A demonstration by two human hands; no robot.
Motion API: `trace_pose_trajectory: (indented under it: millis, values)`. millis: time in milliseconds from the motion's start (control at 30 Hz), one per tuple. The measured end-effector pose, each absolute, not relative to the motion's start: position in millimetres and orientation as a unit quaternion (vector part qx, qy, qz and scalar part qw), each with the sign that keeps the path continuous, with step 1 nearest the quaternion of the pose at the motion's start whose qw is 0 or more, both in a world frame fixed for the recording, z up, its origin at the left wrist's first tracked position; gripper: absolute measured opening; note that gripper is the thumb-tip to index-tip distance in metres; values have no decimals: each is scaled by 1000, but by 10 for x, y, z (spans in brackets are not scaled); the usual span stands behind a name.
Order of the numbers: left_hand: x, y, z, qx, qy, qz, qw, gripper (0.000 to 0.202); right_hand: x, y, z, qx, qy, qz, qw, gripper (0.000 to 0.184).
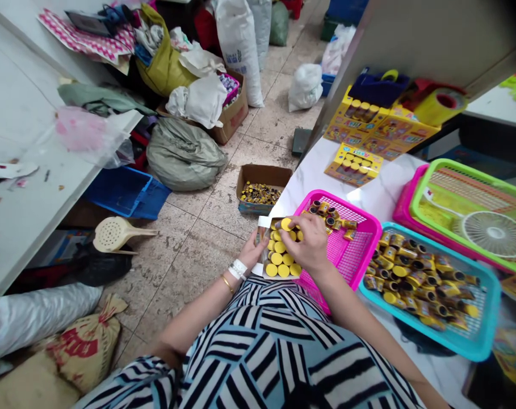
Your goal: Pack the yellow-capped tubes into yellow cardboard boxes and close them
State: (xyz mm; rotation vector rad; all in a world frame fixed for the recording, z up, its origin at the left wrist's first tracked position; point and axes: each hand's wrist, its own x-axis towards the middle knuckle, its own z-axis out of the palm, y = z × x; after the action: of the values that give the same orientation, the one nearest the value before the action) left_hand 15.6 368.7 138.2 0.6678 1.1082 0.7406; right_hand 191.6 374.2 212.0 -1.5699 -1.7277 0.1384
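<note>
My left hand (253,250) grips the left side of an open box (261,271) held in front of my waist. Rows of small tubs with round yellow caps (279,247) fill much of the box. Over its upper right part, my right hand (311,241) pinches one yellow-capped tub (286,224) between thumb and fingers. Just behind that hand lies a pink basket (374,238) with loose small tubs (326,211) near its far end. To the right, a blue basket (490,341) holds a heap of similar gold and dark tubs (419,278).
Filled yellow display boxes (355,165) stand at the table's back. A green basket (439,170) with a white fan (494,232) rests at right. On the floor are a carton of tubs (264,209), a grey sack (183,153) and a stool (113,234).
</note>
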Motion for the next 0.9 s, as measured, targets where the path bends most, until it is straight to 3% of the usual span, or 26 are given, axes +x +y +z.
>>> trace_pose_trajectory:
  millis: [500,900]
  values:
    - [200,3708,1451,294,491,335,749,65,2020,3750,2032,-618,-713,77,322,10]
    - [182,3700,1463,274,494,344,750,65,2016,3708,1940,-621,-670,75,400,7]
